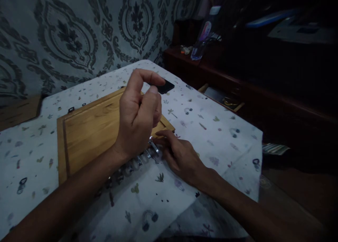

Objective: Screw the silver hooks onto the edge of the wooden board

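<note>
My left hand (139, 111) is raised over a light-brown wooden board (92, 132) with a grooved border. Its lower fingers are curled in, and the thumb and index finger bend toward each other; anything between them is too small or hidden to make out. My right hand (182, 157) is low at the board's near right corner. Its bent fingers meet the end of a shiny silvery metal piece (154, 146). Several similar shiny pieces (132, 166) run in a row along the board's near edge, partly behind my left wrist and blurred in dim light.
A patterned white cloth covers the table (216, 140). Beyond my left hand lies a black flat object (167, 87), like a phone. A clear bottle (203, 34) stands on the dark red furniture (224, 73) at right, above an open drawer (221, 95). Cardboard (21, 111) lies far left.
</note>
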The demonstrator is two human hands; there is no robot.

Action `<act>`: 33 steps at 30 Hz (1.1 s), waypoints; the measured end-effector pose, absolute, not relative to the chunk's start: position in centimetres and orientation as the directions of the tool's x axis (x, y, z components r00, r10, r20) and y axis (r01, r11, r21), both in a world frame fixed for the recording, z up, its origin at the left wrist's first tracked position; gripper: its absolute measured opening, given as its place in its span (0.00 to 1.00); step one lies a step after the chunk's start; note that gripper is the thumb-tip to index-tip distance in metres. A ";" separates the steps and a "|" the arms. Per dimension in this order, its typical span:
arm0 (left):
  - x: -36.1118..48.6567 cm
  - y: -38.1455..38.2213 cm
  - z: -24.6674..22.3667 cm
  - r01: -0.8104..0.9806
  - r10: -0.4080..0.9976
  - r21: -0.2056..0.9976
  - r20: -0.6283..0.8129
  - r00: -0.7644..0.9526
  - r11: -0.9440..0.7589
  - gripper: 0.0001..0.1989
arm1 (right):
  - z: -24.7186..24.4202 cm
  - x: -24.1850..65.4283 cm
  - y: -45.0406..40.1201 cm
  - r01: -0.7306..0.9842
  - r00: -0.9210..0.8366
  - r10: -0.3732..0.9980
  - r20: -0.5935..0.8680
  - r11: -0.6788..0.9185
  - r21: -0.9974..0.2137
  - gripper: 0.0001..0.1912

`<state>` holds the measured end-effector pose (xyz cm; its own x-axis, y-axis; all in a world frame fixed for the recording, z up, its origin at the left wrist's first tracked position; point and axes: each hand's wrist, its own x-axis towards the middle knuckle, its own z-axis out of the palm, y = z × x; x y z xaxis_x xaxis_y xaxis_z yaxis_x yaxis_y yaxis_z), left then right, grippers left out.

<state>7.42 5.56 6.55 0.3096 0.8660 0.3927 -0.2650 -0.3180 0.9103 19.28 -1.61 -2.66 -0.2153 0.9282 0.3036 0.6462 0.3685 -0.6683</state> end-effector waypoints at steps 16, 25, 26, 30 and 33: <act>7.3 5.0 7.0 -0.290 0.952 0.945 0.216 0.218 -0.148 0.06 | -2.8 19.2 -1.6 0.604 -0.202 0.931 0.305 0.363 -0.709 0.19; 7.1 5.3 7.2 -0.305 0.918 0.947 0.208 0.337 -0.102 0.09 | -2.8 19.3 -1.6 0.632 -0.210 0.929 0.305 0.367 -0.682 0.20; 6.9 5.5 7.2 -0.305 0.896 0.949 0.203 0.396 -0.080 0.10 | -2.8 19.3 -1.6 0.639 -0.210 0.927 0.312 0.372 -0.673 0.21; 6.2 6.8 7.4 -0.270 0.782 0.962 0.145 0.606 0.031 0.10 | -2.9 19.3 -1.6 0.659 -0.211 0.926 0.314 0.372 -0.653 0.20; 5.7 7.4 7.3 -0.257 0.767 0.966 0.132 0.628 0.044 0.08 | -2.8 19.3 -1.6 0.665 -0.211 0.931 0.299 0.361 -0.654 0.20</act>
<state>5.71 7.38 7.34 0.6285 0.7665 0.1322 -0.2565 0.0438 0.9656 19.29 -1.63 -2.85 -0.2113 0.9305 0.2991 0.6648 0.3611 -0.6540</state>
